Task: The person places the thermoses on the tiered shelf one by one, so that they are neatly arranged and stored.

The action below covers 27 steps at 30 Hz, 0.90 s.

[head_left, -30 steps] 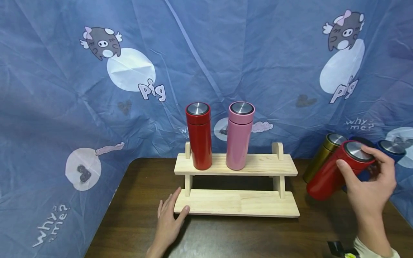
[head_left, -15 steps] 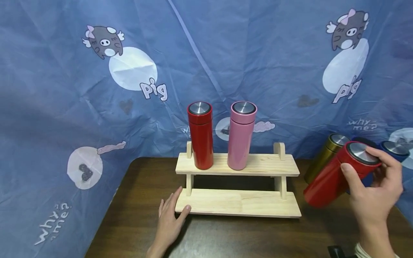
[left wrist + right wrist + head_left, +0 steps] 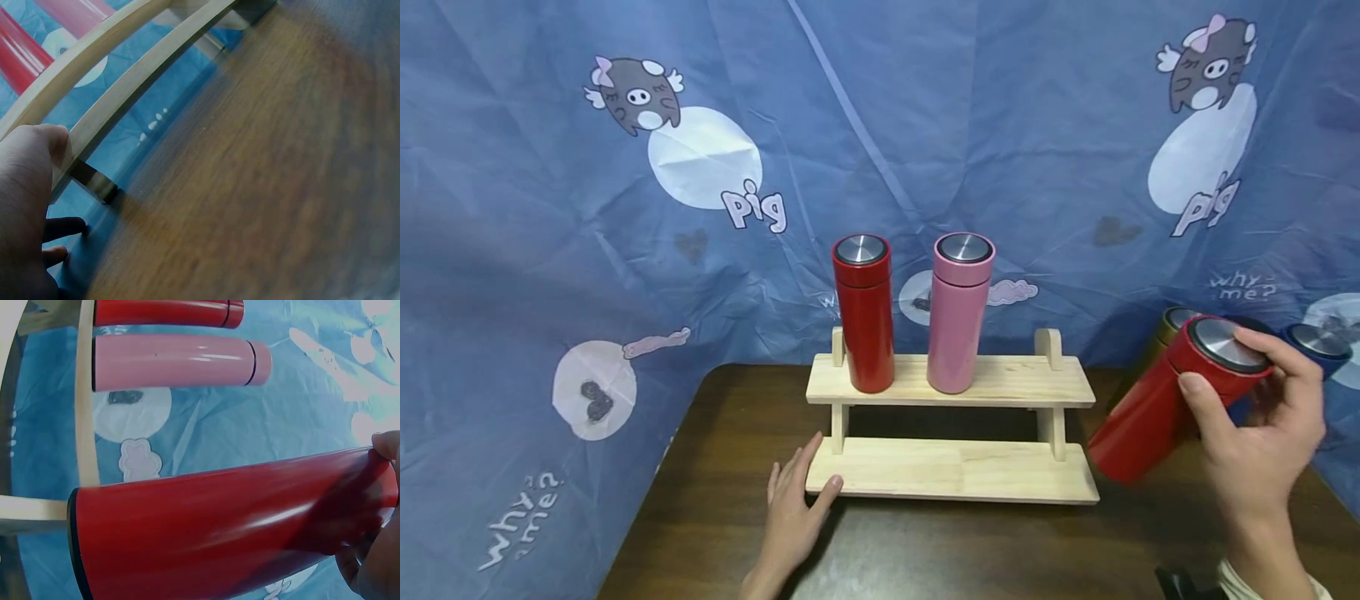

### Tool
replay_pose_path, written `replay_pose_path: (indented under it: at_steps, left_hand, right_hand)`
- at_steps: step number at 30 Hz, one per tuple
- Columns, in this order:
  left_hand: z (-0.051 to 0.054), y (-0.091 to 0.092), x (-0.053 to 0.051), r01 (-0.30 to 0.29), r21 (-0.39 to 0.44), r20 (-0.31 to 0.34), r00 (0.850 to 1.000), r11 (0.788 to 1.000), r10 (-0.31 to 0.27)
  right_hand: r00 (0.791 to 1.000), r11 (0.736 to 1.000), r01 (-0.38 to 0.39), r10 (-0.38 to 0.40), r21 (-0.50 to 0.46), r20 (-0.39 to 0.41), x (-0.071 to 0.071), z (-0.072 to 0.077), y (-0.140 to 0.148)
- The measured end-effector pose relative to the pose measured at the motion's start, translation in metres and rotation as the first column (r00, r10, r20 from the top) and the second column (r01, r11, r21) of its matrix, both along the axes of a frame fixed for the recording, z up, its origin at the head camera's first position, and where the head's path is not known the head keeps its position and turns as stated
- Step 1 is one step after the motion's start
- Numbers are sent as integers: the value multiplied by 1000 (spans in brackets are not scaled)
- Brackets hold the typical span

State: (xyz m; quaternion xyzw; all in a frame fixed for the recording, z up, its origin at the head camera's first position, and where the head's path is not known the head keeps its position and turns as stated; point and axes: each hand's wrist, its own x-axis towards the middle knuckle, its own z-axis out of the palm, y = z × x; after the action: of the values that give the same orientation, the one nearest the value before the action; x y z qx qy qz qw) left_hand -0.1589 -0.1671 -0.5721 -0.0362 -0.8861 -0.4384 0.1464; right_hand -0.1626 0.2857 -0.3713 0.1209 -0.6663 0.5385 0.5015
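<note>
My right hand [image 3: 1262, 442] grips a red thermos flask [image 3: 1150, 417] near its steel-topped lid, with the thumb on the near side. The flask leans, its bottom pointing down and left near the right end of the wooden two-tier rack [image 3: 955, 467]. In the right wrist view its dark-rimmed base is at the left. At the rack's lower-left corner rests my left hand [image 3: 793, 508], thumb against the board's front edge and fingers stretched along its end. Another red flask [image 3: 865, 333] and a pink flask [image 3: 957, 333] stand upright on the upper shelf.
Behind the held flask, a gold flask [image 3: 1172, 321] and a blue flask [image 3: 1318, 343] are partly hidden, along with a dark one. A brown wooden table [image 3: 940, 550] carries everything. Blue printed cloth [image 3: 1037, 150] hangs behind it. A black item [image 3: 1180, 583] shows by my right wrist.
My right hand has lifted the red flask slightly forward off the group, and its bottom has swung left toward the rack's right end. My left hand has stayed on the rack.
</note>
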Motion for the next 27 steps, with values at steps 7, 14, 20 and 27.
replay_pose_path:
  at_steps: [7,14,20,27]
  left_hand:
    - [-2,-1,0,-1,3,-29,1000,1000,1]
    - [0,-2,-1,0,7,22,1000,1000,0]
    - [0,-2,-2,-1,-4,53,999,1000,2]
    - [-1,-3,-2,-1,-5,44,999,1000,1]
  right_hand:
    - [1000,1000,-22,22,21,-19,-7,17,-13]
    - [999,998,-51,52,37,-14,-15,30,-22]
    - [992,992,-123,124,14,-16,-22,38,-33]
    - [987,987,-162,162,22,0,-39,41,-46]
